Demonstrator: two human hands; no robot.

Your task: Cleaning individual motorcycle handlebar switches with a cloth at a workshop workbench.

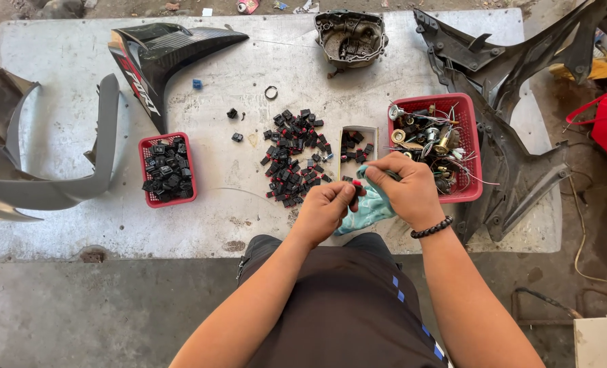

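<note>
While both hands meet just below loose pile of small black-and-red parts point(293, 158) on tabletop point(249, 204): two red baskets. Left basket point(167, 170), well left of pile, holds black parts; right basket point(436, 146) holds wired fittings. Left hand point(325, 208) pinches one red-black part point(355, 187); right hand point(402, 187) grips teal cloth point(371, 204) against it.

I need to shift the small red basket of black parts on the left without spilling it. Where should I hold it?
Grip the small red basket by its two long side rims, coming straight down from above. It sits flat and upright with its top open, and bare slab shows on both sides, so hands fit there.
</note>
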